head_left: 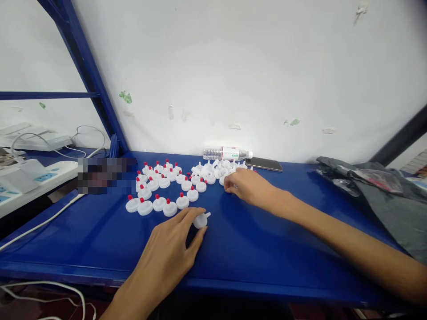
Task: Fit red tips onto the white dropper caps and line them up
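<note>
My left hand [173, 240] grips a white nozzle cap [200, 221] between thumb and fingers, just above or on the blue table. That cap has a bare white spout, tilted to the right, with no red tip on it. My right hand [245, 184] is beside the right end of a heap of white nozzle caps [210, 171]. Its fingers are curled together, and what they hold, if anything, is hidden. To the left stand several white nozzle caps with red tips [145, 206], upright in a loose ring and cluster.
A clear plastic bottle [227, 153] lies along the wall, with a phone [265, 164] to its right. Dark grey cloth and plastic [376, 191] cover the table's right end. On the left are power strips [46, 175] and a white cable [50, 222] beside a blue metal post [96, 80].
</note>
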`<state>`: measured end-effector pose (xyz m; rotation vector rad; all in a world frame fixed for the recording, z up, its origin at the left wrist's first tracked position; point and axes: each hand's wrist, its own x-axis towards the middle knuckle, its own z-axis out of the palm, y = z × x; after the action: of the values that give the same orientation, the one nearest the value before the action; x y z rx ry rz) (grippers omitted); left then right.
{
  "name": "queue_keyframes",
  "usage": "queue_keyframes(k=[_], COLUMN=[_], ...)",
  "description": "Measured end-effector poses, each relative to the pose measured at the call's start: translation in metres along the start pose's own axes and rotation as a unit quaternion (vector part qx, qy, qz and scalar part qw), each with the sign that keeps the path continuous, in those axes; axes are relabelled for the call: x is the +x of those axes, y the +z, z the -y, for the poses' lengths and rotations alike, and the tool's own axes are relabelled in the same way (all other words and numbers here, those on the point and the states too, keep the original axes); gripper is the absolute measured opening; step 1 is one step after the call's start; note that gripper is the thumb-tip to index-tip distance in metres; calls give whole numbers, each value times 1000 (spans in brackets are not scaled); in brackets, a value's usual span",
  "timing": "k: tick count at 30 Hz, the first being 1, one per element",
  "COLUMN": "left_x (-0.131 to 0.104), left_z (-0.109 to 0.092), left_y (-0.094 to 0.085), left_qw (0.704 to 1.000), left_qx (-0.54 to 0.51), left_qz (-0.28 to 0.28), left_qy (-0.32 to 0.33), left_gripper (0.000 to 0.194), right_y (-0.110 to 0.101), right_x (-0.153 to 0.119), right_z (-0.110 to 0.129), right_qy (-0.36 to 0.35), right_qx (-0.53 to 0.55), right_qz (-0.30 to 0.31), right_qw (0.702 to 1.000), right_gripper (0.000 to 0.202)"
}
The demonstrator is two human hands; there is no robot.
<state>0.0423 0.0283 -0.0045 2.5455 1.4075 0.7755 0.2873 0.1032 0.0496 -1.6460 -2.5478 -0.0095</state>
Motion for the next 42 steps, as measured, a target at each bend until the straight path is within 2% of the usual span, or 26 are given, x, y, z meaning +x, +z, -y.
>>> queue_keyframes(k=[3, 6, 10, 14, 18, 22, 25, 29, 32, 33, 35, 37, 38, 40, 42], left_x=[1, 1, 1, 3, 4, 5, 5, 4, 2, 1, 0, -2, -3, -5, -8], left_z=[-1, 0, 3, 4, 3, 4, 6, 6, 3, 1, -2, -4, -5, -5, -5], left_y=[-1, 0, 3, 4, 1, 0, 2, 5, 2, 0, -4, -7, -8, -7, -5], left_qw=[1000, 1000, 1000, 999, 997, 996, 996, 998, 994, 993, 992, 991, 991, 991, 991], left_qx=[9, 16, 8, -14, -9, -17, -35, -53, -76, -76, -61, -48, -49, -60, -55], left_qz=[5, 9, 16, 31, 65, 76, 62, -3, -58, -73, -101, -121, -127, -116, -82], left_qy=[-14, -18, -21, -21, -42, -52, -51, -45, -45, -46, -40, -23, -10, 29, 88], left_gripper=[30, 32, 34, 31, 27, 24, 24, 28, 23, 23, 33, 41, 43, 43, 40], right_y=[6, 3, -12, -20, -13, -2, 4, 4, -5, -9, -16, -19, -18, -11, -1], right_x=[-2, -5, -8, -11, -15, -18, -18, -17, -18, -19, -21, -23, -24, -24, -22], right_z=[-1, 1, 10, 27, 46, 55, 56, 53, 50, 49, 48, 48, 48, 49, 51], right_qy=[-17, -41, -60, -108, -161, -152, -145, -116, -93, -84, -74, -101, -131, -185, -204], right_qx=[0, 11, 118, 293, 363, 334, 307, 253, 244, 242, 213, 165, 147, 131, 131], right_qz=[-4, -18, -20, 13, 10, -21, -30, -35, -30, -30, -31, -9, 10, 41, 38], right_qw=[1000, 999, 991, 950, 918, 930, 940, 960, 965, 966, 974, 981, 980, 973, 969], right_gripper=[19, 25, 23, 15, 12, 10, 12, 14, 26, 24, 23, 40, 41, 32, 23])
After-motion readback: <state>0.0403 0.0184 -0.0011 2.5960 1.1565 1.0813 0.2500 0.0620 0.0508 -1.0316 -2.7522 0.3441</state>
